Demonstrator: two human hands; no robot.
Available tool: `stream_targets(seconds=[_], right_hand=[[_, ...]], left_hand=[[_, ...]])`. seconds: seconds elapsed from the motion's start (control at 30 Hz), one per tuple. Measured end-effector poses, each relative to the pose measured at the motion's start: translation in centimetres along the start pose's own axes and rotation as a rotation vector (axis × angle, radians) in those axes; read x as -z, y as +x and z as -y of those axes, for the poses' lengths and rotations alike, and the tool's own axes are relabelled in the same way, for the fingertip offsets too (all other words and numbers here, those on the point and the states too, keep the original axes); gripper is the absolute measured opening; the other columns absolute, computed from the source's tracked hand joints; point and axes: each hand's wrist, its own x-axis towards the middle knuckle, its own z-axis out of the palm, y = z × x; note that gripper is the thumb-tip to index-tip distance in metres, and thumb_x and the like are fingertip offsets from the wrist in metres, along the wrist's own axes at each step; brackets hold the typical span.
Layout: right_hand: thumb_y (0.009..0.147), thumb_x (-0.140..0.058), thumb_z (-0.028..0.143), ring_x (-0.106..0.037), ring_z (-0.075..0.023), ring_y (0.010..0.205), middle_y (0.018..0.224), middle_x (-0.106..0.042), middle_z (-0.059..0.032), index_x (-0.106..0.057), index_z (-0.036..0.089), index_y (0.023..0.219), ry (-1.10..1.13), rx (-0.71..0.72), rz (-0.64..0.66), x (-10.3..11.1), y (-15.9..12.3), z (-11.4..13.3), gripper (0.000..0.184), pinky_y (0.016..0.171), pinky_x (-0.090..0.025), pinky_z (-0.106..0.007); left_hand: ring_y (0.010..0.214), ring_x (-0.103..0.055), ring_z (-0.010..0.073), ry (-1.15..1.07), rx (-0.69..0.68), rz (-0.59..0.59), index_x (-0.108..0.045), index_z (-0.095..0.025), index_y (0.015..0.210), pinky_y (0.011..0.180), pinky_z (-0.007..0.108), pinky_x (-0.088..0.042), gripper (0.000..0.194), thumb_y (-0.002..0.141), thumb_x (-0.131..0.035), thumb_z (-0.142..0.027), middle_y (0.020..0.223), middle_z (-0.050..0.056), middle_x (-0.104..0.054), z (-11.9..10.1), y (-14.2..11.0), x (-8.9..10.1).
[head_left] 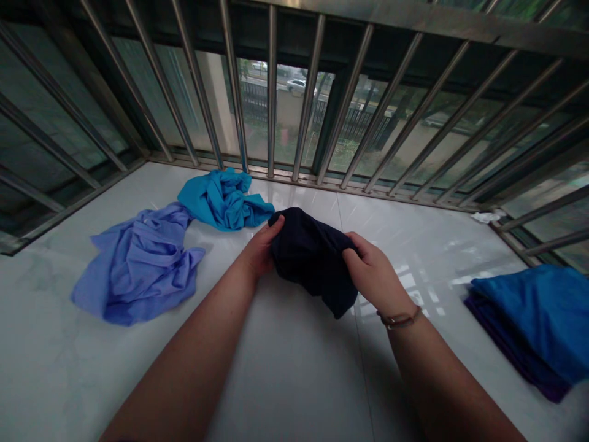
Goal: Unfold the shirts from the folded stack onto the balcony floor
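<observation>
Between my two hands hangs a crumpled dark navy piece of clothing [313, 255], held above the white tiled surface. My left hand [264, 245] is closed on its left end, thumb on top. At the right end my right hand [368, 267] pinches the fabric between thumb and fingers. The cloth is bunched, so its exact kind does not show. Left of my hands lie a rumpled teal garment [223, 199] and a rumpled lavender garment [142, 264], close beside each other.
At the far right, a folded blue garment [538, 313] lies on a folded dark purple one [510, 356]. Metal bars [271, 98] in front of windows border the white tiled surface [276, 368] at the back and sides. A small white scrap [488, 217] sits in the right corner.
</observation>
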Motion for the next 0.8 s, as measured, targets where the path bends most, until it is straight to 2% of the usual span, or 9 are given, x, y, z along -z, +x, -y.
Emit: stream_targets(seconds=[0.07,0.13,0.2,0.3,0.47,0.57,0.63,0.7,0.8], right_hand=[[0.101,-0.055,0.039,-0.068,-0.0238,0.086,0.091,-0.075,-0.0022,-0.070,0.025,0.104,0.011,0.067,0.102,-0.2,-0.5,0.5,0.021,0.077,-0.048,-0.034],[0.102,-0.063,0.053,-0.072,-0.0274,0.096,0.106,-0.080,-0.0056,-0.073,0.025,0.118,0.017,0.112,0.255,-0.8,-1.0,0.7,0.034,0.082,-0.052,-0.036],[0.101,-0.066,0.062,-0.076,-0.0312,0.100,0.115,-0.083,-0.0087,-0.075,0.025,0.126,-0.002,0.092,0.341,-1.7,-1.3,0.6,0.045,0.082,-0.054,-0.039],[0.104,-0.060,0.062,-0.077,-0.0329,0.089,0.101,-0.084,-0.0115,-0.081,0.024,0.107,-0.061,-0.006,0.351,-2.5,-1.4,0.2,0.044,0.072,-0.053,-0.039],[0.099,-0.057,0.041,-0.071,-0.0277,0.073,0.080,-0.079,-0.0093,-0.073,0.023,0.078,-0.113,-0.098,0.381,-2.0,-0.9,0.1,0.032,0.065,-0.045,-0.036],[0.096,-0.054,0.039,-0.063,-0.0242,0.065,0.069,-0.070,-0.0069,-0.062,0.023,0.067,-0.102,-0.145,0.343,-1.3,-0.7,0.3,0.035,0.060,-0.038,-0.035],[0.098,-0.050,0.043,-0.062,-0.0239,0.066,0.068,-0.068,-0.0058,-0.062,0.023,0.068,-0.049,-0.188,0.258,-0.9,-0.5,0.4,0.038,0.059,-0.036,-0.035],[0.099,-0.050,0.049,-0.065,-0.0259,0.072,0.074,-0.071,-0.0057,-0.068,0.021,0.075,0.026,-0.200,0.131,-0.4,-0.4,0.5,0.040,0.061,-0.040,-0.035],[0.100,-0.051,0.055,-0.071,-0.0315,0.090,0.088,-0.079,-0.0077,-0.077,0.019,0.090,0.129,-0.185,-0.077,0.1,-0.3,0.5,0.045,0.073,-0.050,-0.037]], left_hand=[[0.113,-0.083,0.0318,0.065,0.039,0.002,-0.080,-0.016,0.122,0.110,0.044,-0.063,0.040,0.094,-0.085,-0.044,0.115,0.013,-0.086,-0.1,-0.2,0.3],[0.109,-0.083,0.0331,0.118,0.076,0.010,-0.080,-0.014,0.121,0.108,0.046,-0.064,0.043,0.093,-0.086,-0.047,0.115,0.016,-0.086,-0.1,-0.5,0.4],[0.108,-0.083,0.0340,0.148,0.122,0.039,-0.080,-0.013,0.121,0.105,0.047,-0.065,0.046,0.093,-0.085,-0.050,0.117,0.018,-0.085,-0.2,-1.0,0.5],[0.111,-0.083,0.0360,0.128,0.168,0.093,-0.080,-0.014,0.123,0.105,0.048,-0.066,0.049,0.094,-0.083,-0.053,0.119,0.019,-0.085,-0.3,-1.6,0.5],[0.124,-0.079,0.0356,0.066,0.147,0.081,-0.080,-0.016,0.123,0.113,0.047,-0.062,0.049,0.095,-0.080,-0.056,0.123,0.017,-0.084,-0.1,-1.4,0.9],[0.128,-0.077,0.0352,0.051,0.164,0.077,-0.080,-0.016,0.123,0.116,0.046,-0.060,0.049,0.096,-0.079,-0.057,0.126,0.017,-0.083,-0.2,-0.9,1.1],[0.130,-0.076,0.0348,0.038,0.172,0.078,-0.079,-0.016,0.128,0.118,0.046,-0.059,0.051,0.097,-0.077,-0.057,0.128,0.016,-0.083,-0.3,-0.6,1.0],[0.130,-0.076,0.0346,0.023,0.177,0.082,-0.076,-0.016,0.135,0.119,0.047,-0.058,0.055,0.100,-0.073,-0.058,0.129,0.016,-0.083,-0.4,-0.4,1.0],[0.131,-0.075,0.0355,0.016,0.142,0.122,-0.071,-0.015,0.141,0.121,0.049,-0.055,0.062,0.100,-0.072,-0.061,0.130,0.017,-0.082,-0.1,-0.1,1.0]])
